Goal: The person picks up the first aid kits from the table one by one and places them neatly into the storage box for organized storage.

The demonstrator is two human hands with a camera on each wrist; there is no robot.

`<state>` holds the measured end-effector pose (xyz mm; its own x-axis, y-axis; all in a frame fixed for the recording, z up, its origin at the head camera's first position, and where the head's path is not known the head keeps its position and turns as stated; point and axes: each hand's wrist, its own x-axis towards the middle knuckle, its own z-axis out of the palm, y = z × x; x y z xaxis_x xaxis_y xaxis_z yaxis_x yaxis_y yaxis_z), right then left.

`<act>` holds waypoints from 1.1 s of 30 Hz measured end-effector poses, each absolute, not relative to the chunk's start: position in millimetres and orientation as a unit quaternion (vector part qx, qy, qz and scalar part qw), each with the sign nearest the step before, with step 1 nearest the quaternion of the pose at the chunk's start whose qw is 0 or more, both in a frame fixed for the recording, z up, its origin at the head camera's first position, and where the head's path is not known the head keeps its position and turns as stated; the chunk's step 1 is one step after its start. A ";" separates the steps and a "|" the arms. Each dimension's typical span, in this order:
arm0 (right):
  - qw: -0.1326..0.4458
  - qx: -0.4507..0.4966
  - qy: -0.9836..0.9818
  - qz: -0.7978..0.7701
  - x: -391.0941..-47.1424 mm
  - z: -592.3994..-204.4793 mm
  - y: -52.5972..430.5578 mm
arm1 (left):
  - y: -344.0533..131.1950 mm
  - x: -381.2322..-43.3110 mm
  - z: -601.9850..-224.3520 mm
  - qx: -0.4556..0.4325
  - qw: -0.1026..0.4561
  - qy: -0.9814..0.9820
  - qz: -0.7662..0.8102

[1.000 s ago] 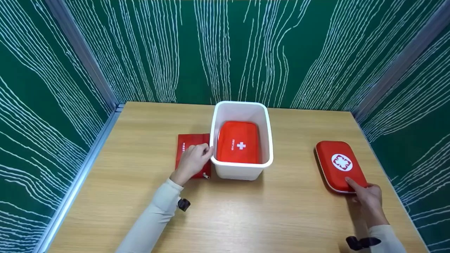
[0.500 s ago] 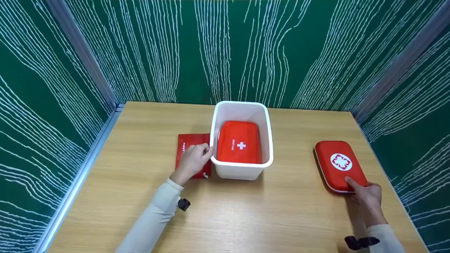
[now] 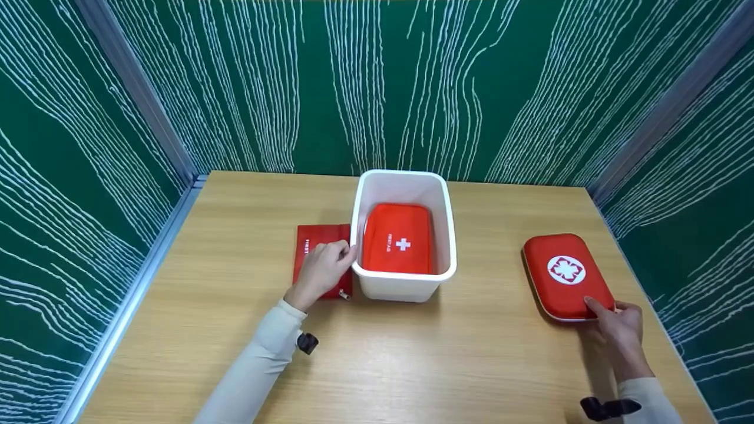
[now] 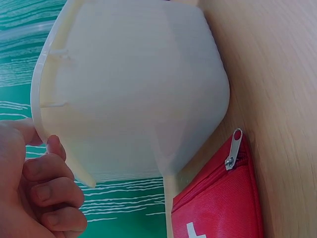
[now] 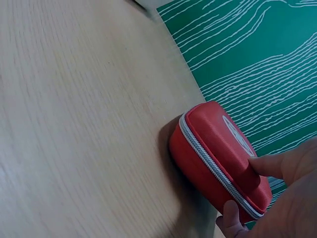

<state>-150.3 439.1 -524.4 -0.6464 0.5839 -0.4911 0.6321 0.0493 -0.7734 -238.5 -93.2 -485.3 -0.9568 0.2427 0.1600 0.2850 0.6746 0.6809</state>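
Observation:
My left hand (image 3: 323, 268) pinches the left rim of a white plastic bin (image 3: 406, 288) between thumb and index finger, with the other fingers curled, as the left wrist view shows. Inside the bin lies a red first aid pouch (image 3: 392, 232) with a white cross. Partly under my left forearm and hand, a flat red zip pouch (image 4: 223, 203) lies beside the bin. On the right, my right hand (image 3: 623, 330) grips the near end of a red hard first aid case (image 5: 213, 148), thumb on top, other fingers at its lower side. Its white emblem faces up.
The wooden table (image 3: 489, 353) carries everything. Green panels (image 3: 530, 47) with white wavy lines stand at the back and both sides, joined by metal posts (image 3: 141, 82). The right panel is close to the case and right hand.
The first aid case has shifted slightly left and away from me at its far end, turning a little in my right hand. My left hand and the bin stay put.

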 end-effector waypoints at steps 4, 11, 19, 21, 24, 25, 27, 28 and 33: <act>0.027 0.417 0.718 -0.556 -148.4 -521.8 440.0 | -93.8 -238.0 -485.5 -0.138 0.020 -0.914 -0.382; 0.038 0.418 0.712 -0.563 -145.7 -517.1 442.2 | -94.7 -236.5 -484.2 -0.129 0.005 -0.909 -0.395; 0.046 0.425 0.716 -0.552 -141.8 -512.7 440.9 | -94.0 -236.8 -482.7 -0.133 0.008 -0.913 -0.387; 0.046 0.428 0.712 -0.556 -140.9 -510.9 440.5 | -93.9 -237.0 -482.6 -0.132 0.006 -0.912 -0.388; 0.033 0.428 0.700 -0.571 -139.0 -507.9 438.9 | -93.5 -237.5 -482.7 -0.134 0.013 -0.914 -0.384; 0.028 0.428 0.694 -0.578 -138.5 -506.9 438.1 | -93.3 -237.8 -482.9 -0.135 0.016 -0.914 -0.381; 0.019 0.425 0.687 -0.589 -137.0 -505.2 436.8 | -92.8 -238.5 -483.4 -0.138 0.023 -0.916 -0.376; 0.015 0.422 0.684 -0.594 -136.4 -504.4 436.2 | -92.5 -238.9 -483.8 -0.139 0.028 -0.917 -0.373; 0.022 0.419 0.674 -0.608 -134.1 -501.2 435.5 | -91.7 -239.9 -485.2 -0.139 0.027 -0.916 -0.376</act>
<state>-134.1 435.5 -501.2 -0.6477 0.5386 -0.5389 0.5915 -0.0903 -0.8012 -239.9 -91.7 -485.2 -0.9597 0.2345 0.1548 0.2756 0.6789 0.6805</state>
